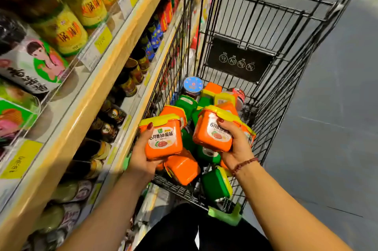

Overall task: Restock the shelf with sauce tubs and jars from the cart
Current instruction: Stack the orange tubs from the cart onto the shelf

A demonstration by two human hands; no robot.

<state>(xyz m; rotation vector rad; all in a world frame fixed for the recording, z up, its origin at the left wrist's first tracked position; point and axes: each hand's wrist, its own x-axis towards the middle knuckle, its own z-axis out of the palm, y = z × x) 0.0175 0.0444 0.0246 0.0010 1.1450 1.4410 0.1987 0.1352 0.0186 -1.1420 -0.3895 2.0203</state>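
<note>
My left hand (141,154) grips an orange sauce tub with a yellow lid (163,138) above the near left part of the black wire cart (266,32). My right hand (235,144) grips a second orange tub (208,128) a little to the right, tilted. Below them the cart basket holds several more orange tubs (184,169) and green tubs (215,184), plus a jar with a blue lid (192,85) and a red-lidded jar (238,95) at the far end.
The wooden shelf unit (114,62) runs along the left, touching the cart's side. Its upper level carries yellow-labelled jars (69,32) and price tags; lower levels hold dark jars (131,85). Grey floor (327,128) lies to the right of the cart.
</note>
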